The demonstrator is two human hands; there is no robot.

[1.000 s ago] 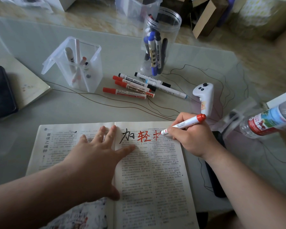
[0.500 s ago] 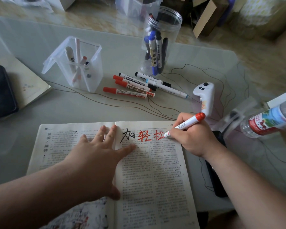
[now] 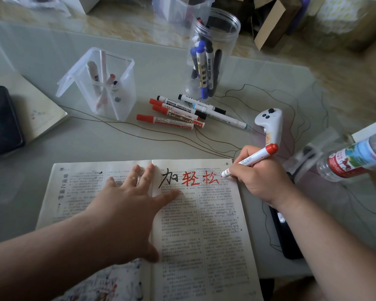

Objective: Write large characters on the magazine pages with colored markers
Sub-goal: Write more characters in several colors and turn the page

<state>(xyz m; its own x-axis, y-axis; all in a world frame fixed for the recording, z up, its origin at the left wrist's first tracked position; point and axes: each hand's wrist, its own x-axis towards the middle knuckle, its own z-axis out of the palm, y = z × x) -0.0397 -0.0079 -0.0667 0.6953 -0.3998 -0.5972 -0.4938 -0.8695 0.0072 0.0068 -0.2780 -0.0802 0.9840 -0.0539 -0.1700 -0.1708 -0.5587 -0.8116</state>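
Fingers (image 3: 245,154) of R hand (image 3: 263,181) curled tight round red marker (image 3: 251,160), pen grip. Marker long axis runs far-right to near-left. Nib points down-left, at page surface by far-right corner of magazine (image 3: 204,235), just right of last red character (image 3: 210,179). L hand (image 3: 126,205) flat, fingers spread, pressing across spine nr far edge. Judgement: little margin left to R edge, so next character prob. needs row below. R hand nearer.

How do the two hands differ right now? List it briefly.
The left hand lies flat with fingers spread, pressing the magazine across its spine; the right hand is curled round a red marker. The left holds nothing; the right's marker tip is at the page top. Both work the same magazine.
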